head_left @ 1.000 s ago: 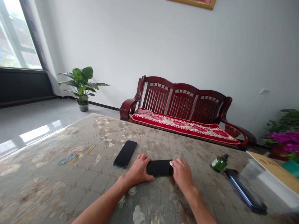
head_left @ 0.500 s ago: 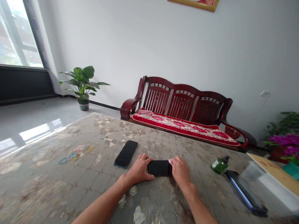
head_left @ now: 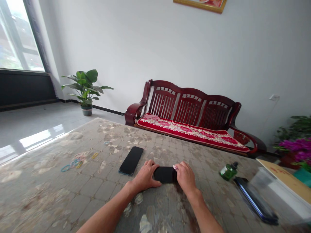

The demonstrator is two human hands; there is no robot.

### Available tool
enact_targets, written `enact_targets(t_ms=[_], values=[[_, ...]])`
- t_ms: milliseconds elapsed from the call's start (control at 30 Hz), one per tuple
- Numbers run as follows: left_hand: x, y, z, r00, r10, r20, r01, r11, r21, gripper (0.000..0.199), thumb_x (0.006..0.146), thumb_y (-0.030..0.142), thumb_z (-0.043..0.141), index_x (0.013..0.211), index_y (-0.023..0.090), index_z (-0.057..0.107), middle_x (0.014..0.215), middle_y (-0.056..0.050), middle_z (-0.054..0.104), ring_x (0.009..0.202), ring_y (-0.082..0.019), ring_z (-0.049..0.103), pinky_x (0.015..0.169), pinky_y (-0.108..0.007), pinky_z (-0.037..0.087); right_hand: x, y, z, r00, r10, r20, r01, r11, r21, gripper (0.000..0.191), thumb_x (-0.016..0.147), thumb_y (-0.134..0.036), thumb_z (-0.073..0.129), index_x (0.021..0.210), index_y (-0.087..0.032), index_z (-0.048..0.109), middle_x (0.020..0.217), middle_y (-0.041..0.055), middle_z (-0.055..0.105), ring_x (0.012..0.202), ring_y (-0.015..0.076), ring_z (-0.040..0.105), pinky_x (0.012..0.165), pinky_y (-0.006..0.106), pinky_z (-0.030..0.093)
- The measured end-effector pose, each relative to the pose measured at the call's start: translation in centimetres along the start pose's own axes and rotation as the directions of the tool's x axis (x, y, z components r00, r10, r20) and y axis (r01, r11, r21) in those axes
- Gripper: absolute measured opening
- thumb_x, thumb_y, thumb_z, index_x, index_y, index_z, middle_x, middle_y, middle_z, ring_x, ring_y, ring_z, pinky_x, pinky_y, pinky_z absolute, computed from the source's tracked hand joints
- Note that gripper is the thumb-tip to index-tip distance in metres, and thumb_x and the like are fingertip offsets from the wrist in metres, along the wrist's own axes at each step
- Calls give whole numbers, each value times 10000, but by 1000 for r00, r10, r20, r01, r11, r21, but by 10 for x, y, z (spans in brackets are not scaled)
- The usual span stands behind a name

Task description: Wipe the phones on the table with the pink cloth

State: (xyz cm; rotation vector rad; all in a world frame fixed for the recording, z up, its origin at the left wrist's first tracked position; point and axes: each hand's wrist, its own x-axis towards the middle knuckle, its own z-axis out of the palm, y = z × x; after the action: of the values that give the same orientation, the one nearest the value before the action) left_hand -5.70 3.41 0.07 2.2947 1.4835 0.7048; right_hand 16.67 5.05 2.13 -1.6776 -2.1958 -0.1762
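A black smartphone point(head_left: 165, 174) lies sideways, screen up, on the patterned tablecloth in front of me. Its left end sits between the thumb and fingers of my left hand point(head_left: 147, 174), which grips it. My right hand point(head_left: 185, 176) is closed over the phone's right end and covers that edge. A small whitish piece point(head_left: 175, 167) shows at its fingertips; its kind is too small to tell. To the left of my left hand, a second dark smartphone point(head_left: 131, 160) lies screen up at a slant, untouched.
Colourful rubber bands point(head_left: 76, 161) lie at the left of the table point(head_left: 97, 207). On the right stand a green bottle point(head_left: 228, 171), a dark blue shiny case-like object point(head_left: 256, 200) and a clear box point(head_left: 274, 194). Behind are a red wooden bench point(head_left: 189, 110) and a potted plant point(head_left: 86, 90).
My right hand has slid slightly left over the phone's right end, with the whitish piece at its fingertips. My left hand and the phone stay nearly in place.
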Motion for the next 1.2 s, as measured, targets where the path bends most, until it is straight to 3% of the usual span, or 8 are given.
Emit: enact_targets(t_ms=[233,333,533,767,833,1033,1200], values=[[0,1,1,1000,19,-18,-19,1000,18,607,576,399,816,1120,203,634,1067,-78,562,1034,-281,525,955,-358,434,-13,-46,-1,983,-178,34,173,978,120,278,931,-125,452,887,-255,694,872,19,639,872,164,577,768,250,358],[0,1,1,1000,19,-20,-19,1000,20,613,570,400,820,1119,202,634,1071,-79,564,1032,-280,524,957,-356,432,-11,-38,-4,987,-157,43,152,984,97,277,932,-127,455,881,-253,696,873,23,640,867,165,581,755,250,356],[0,1,1,1000,0,-7,0,999,37,651,569,426,825,1149,204,628,1084,-81,568,1041,-290,520,952,-358,437,3,-9,-4,999,31,40,-31,999,-14,253,909,-111,495,854,-227,713,872,46,646,839,171,585,707,257,347],[-1,2,2,1000,-5,-26,6,999,48,639,565,406,821,1140,200,633,1072,-76,569,1031,-281,524,946,-358,439,-17,-37,-6,983,-156,96,145,983,113,271,949,-147,441,914,-240,693,910,29,639,902,162,574,785,250,358],[-1,2,2,1000,-7,-23,8,999,48,647,569,405,818,1150,191,632,1078,-81,568,1029,-280,524,947,-357,438,-17,-32,-8,984,-140,107,130,986,101,273,957,-155,435,919,-240,692,912,28,634,911,163,570,789,247,356],[-1,5,1,999,-48,-16,49,998,50,664,576,415,811,1170,183,627,1112,-92,558,1041,-284,520,940,-347,437,-10,-5,-8,993,61,102,-60,998,-15,263,961,-171,444,905,-215,697,918,50,630,873,167,577,747,252,349],[-2,11,-1,997,-75,-13,75,996,57,623,595,388,790,1161,182,629,1091,-86,556,1037,-277,518,935,-335,430,-25,-24,-5,994,-61,89,50,991,123,272,956,-156,434,895,-240,685,915,30,629,887,164,570,756,238,352]])
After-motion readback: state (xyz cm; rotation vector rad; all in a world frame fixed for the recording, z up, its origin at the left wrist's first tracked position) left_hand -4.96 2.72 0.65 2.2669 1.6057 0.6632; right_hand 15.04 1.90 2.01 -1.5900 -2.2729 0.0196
